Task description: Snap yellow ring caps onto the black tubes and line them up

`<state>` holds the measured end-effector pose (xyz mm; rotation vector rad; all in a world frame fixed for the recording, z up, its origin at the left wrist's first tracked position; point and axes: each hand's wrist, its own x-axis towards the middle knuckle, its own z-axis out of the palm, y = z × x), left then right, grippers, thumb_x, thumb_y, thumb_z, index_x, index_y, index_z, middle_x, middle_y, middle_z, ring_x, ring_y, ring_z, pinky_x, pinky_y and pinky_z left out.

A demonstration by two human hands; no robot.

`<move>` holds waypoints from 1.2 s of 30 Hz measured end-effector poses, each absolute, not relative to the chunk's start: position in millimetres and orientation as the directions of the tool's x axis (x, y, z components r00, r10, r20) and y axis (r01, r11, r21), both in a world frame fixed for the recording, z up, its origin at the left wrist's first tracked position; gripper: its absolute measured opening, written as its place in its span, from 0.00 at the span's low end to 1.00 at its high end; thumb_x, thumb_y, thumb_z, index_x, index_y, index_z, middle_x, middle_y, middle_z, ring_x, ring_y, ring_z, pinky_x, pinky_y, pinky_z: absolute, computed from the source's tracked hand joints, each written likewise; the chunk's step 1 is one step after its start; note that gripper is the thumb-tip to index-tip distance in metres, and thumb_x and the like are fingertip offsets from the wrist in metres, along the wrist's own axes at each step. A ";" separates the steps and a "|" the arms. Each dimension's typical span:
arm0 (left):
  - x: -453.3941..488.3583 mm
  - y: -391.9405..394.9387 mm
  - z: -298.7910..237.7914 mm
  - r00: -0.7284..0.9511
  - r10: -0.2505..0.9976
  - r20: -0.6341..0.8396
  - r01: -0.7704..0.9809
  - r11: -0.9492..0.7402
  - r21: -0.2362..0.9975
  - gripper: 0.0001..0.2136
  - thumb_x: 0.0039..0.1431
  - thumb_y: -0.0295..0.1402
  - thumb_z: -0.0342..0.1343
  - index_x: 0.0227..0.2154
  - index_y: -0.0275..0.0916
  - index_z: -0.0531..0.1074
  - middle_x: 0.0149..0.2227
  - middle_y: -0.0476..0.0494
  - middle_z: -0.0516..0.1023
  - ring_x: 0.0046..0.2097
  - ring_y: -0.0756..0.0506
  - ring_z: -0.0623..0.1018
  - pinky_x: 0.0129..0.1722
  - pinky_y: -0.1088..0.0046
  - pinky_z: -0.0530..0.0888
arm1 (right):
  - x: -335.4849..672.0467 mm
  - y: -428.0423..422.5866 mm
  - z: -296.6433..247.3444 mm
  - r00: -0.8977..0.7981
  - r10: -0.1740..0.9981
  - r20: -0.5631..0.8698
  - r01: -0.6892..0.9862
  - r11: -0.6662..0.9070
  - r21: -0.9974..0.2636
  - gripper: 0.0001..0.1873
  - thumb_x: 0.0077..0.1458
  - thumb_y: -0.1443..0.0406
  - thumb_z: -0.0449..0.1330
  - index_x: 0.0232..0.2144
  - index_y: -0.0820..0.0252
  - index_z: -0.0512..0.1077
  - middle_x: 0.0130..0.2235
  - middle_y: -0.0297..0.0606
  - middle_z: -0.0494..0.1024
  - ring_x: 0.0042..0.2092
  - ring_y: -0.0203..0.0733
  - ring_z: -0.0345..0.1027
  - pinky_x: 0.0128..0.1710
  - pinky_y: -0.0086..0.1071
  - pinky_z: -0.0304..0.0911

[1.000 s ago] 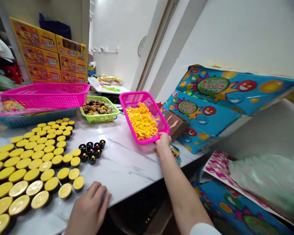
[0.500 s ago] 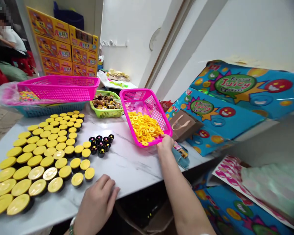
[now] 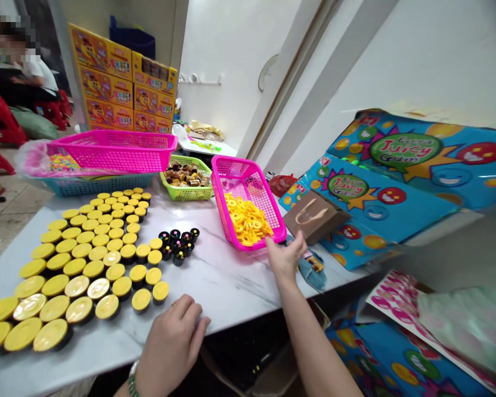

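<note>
My right hand [image 3: 287, 255] hovers open just off the near corner of a small pink basket [image 3: 231, 171] that lies on the white marble table [image 3: 219, 278] and holds a heap of yellow rings [image 3: 248, 222]. My left hand [image 3: 171, 344] rests on the table's near edge with its fingers curled loosely down and nothing in them. To its left stand several rows of black pots with yellow lids [image 3: 86, 253]. A small cluster of open black pots [image 3: 177, 243] sits between the lidded pots and the basket.
A green basket of brown pieces [image 3: 186, 177] and a large pink basket [image 3: 116, 150] on a blue one stand at the back. A brown paper bag [image 3: 314, 215] and blue gum cartons [image 3: 372, 193] lie right. Yellow boxes [image 3: 119, 88] are stacked behind. A seated person [image 3: 22, 71] is far left.
The small pink basket has come down from a tilt to lie on the table. My right hand has let go of its corner and opened. The view has swung left.
</note>
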<state>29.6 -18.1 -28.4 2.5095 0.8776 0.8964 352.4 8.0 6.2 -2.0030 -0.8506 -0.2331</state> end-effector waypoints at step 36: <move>28.3 -20.2 -21.2 0.609 0.687 0.397 0.477 -0.717 0.509 0.09 0.67 0.32 0.46 0.31 0.40 0.69 0.34 0.45 0.71 0.33 0.47 0.74 0.32 0.70 0.70 | 367.0 147.6 61.3 0.444 0.896 0.032 0.885 -0.432 -0.172 0.57 0.34 0.57 0.74 0.65 0.55 0.56 0.61 0.55 0.64 0.57 0.63 0.64 0.54 0.51 0.60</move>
